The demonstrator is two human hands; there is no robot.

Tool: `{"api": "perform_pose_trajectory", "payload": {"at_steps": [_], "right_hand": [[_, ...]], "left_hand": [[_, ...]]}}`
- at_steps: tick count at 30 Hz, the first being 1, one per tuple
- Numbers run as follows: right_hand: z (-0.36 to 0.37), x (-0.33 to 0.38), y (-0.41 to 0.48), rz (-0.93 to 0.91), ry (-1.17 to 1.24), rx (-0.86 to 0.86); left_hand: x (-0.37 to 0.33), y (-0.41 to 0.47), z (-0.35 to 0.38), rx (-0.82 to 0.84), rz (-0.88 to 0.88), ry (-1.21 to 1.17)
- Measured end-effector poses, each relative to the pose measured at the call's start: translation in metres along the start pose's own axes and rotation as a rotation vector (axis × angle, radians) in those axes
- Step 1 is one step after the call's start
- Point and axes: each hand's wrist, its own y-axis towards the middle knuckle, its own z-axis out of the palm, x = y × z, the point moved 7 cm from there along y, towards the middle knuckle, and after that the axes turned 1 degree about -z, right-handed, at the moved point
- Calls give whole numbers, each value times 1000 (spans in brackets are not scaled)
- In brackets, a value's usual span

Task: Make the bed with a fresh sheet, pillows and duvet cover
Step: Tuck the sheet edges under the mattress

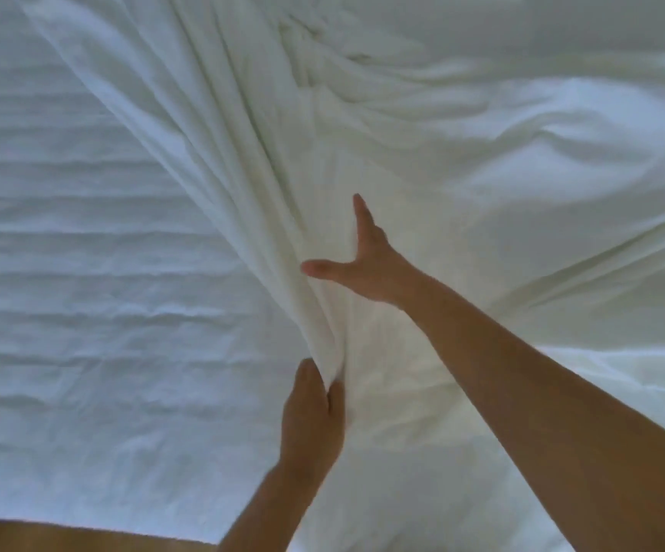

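left hand (314,416) pinching sheet (211,161) fold, right hand (366,268) spread beyond

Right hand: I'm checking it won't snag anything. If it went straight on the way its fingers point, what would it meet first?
Probably only the bunched folds of the loose white sheet. The right hand points up the bed with fingers spread, and nothing else shows ahead, though depth is unclear.

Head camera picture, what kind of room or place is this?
Probably a bedroom: a quilted mattress surface fills the view, with a loose white sheet draped over it. The left hand pinches a fold; the right hand is spread open.
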Motion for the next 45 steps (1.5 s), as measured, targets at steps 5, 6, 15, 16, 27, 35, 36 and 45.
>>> {"api": "perform_pose_trajectory", "payload": {"at_steps": [5, 6, 15, 16, 27, 35, 36, 45], "right_hand": [[113, -4, -13, 72, -75, 134], [113, -6, -18, 54, -63, 95], [111, -35, -121, -30, -278, 616], [105, -32, -116, -1, -263, 523], [327, 108, -34, 84, -195, 31], [424, 112, -100, -15, -133, 535], [422, 108, -106, 13, -135, 597], [305, 171, -5, 100, 224, -269]], "left_hand": [[36, -59, -28, 154, -96, -201], [52, -44, -43, 65, -260, -327], [43, 81, -67, -122, -577, -995], [49, 79, -79, -226, -520, -887], [245, -105, -202, 271, -108, 364], [314, 36, -279, 156, -689, -848], [304, 58, -278, 128, -689, -876], [254, 84, -355, -185, -77, -28]]}}
